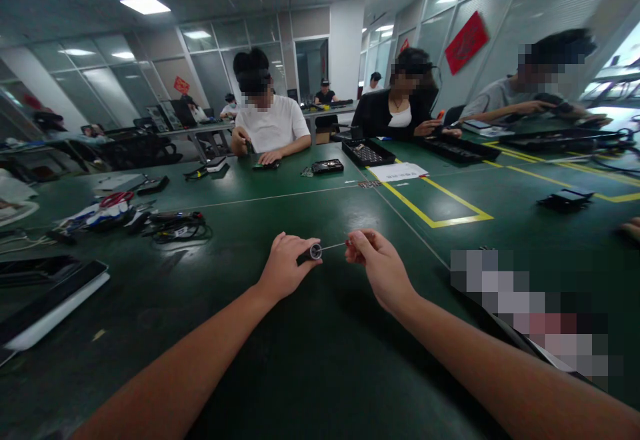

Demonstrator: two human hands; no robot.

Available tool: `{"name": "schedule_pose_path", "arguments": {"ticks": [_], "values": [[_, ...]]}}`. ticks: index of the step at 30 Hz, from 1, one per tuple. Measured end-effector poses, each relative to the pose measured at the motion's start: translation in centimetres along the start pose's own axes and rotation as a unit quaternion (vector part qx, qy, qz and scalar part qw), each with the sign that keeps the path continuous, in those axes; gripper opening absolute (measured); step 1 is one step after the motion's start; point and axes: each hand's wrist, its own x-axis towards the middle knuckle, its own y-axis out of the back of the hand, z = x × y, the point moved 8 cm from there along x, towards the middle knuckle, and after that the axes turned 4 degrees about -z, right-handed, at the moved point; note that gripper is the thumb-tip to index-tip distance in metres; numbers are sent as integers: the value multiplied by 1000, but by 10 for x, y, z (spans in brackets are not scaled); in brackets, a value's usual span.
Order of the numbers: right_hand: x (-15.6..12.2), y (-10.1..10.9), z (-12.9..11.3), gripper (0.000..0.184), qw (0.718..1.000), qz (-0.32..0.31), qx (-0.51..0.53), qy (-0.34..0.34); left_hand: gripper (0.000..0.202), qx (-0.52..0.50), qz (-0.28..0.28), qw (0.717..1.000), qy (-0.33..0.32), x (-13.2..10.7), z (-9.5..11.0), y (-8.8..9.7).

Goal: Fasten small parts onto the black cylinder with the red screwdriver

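My left hand (286,267) is closed around a short black cylinder (315,251) with a pale ring at its round end, which faces right. A thin metallic rod (333,247) runs from that end across to my right hand (376,263). The right fingers are pinched at the rod's far end, where a small red spot shows at the fingertips. Both hands are just above the green table (310,347). My left palm hides the rear of the cylinder, and the right fingers cover the rod's tip.
Bundled cables (177,227) and red-handled tools (117,199) lie left, beyond a black-and-white flat device (55,307). A pixelated flat object (525,313) lies right. Across the table are a black tray (367,153), a white paper (399,172), yellow tape (463,220) and several seated people.
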Motion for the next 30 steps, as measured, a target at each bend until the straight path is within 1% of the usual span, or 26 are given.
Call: {"name": "schedule_pose_path", "arguments": {"ticks": [9, 11, 13, 16, 19, 20, 22, 24, 25, 27, 30], "values": [[1, 7, 2, 31, 999, 23, -34, 6, 41, -21, 1, 1000, 5, -1, -3, -1], [1, 5, -2, 30, 999, 13, -43, 10, 42, -14, -2, 1000, 4, -2, -3, -1], [0, 1, -6, 25, 998, -10, -54, 8, 43, -4, -3, 1000, 1, -2, -3, -1], [-2, -4, -10, 18, 996, -45, -79, -12, 41, 9, -2, 1000, -7, -2, -1, -2], [-6, -7, -12, 11, 992, -57, -115, -10, 39, 15, 0, 1000, -3, -2, -1, -2], [-7, -9, -12, 12, 990, -63, -128, -1, 38, 16, 0, 1000, -1, -2, -1, -2], [-10, -11, -14, 24, 987, -65, -145, 21, 38, 16, -3, 1000, 1, -2, -1, -3], [-11, -10, -15, 38, 987, -49, -152, 33, 38, 16, -6, 1000, 0, -2, -1, -3], [-11, -8, -15, 42, 986, -37, -158, 38, 38, 16, -8, 1000, -2, -2, 0, -3], [-11, -6, -17, 40, 983, -18, -180, 46, 39, 17, -10, 1000, -4, -2, 0, -3], [-10, -4, -18, 28, 979, -8, -197, 52, 39, 13, -11, 1000, -2, -2, 0, -2]]}}
